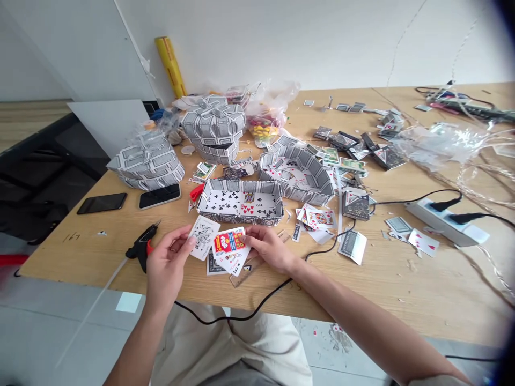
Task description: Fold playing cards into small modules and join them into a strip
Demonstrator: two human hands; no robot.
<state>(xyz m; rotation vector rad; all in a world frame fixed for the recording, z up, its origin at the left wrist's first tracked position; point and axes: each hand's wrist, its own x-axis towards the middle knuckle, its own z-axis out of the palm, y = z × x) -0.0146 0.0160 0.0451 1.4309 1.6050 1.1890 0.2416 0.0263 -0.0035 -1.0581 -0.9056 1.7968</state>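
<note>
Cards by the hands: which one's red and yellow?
The red-and-yellow card in the right hand. The black-on-white card in the left hand has no such colour block.

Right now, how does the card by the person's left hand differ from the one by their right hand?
The card by the left hand has a black-and-white print; the card by the right hand has red and yellow. The left-hand card stands apart from other cards, while the right-hand card overlaps another playing card. Both are white-edged cards.
</note>
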